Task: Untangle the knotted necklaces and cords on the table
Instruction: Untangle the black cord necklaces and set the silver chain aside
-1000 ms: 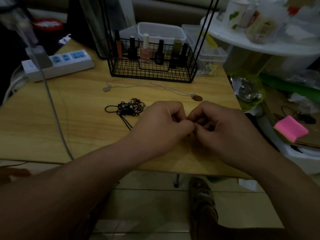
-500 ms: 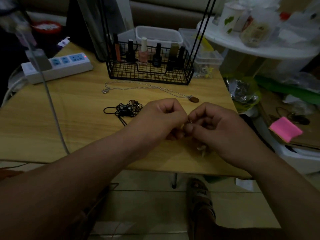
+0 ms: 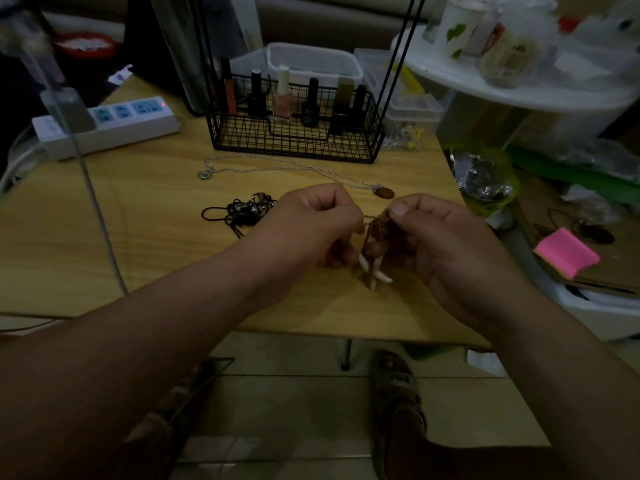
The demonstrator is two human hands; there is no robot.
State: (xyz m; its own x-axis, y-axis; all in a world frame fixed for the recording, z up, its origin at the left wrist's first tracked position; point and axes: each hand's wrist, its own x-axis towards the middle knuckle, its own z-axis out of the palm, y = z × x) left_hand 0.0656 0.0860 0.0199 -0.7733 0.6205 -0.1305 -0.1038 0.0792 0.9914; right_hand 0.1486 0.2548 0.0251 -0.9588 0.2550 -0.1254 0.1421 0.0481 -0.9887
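Tangled necklace [image 3: 375, 237]: knot detail too small and dim to read. Left hand [image 3: 311, 230]: fingertips hidden behind own knuckles. Black cord bundle [image 3: 242, 213]: strands too dark to trace. Forearms cut by frame edges. Blurred object [image 3: 20, 32] top-left, unidentifiable.

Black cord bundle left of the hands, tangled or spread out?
Tangled: the black cord bundle lies bunched in one clump on the table.

Dim, underexposed; forearms dark; wide-angle bending at edges; top-left corner blurred.
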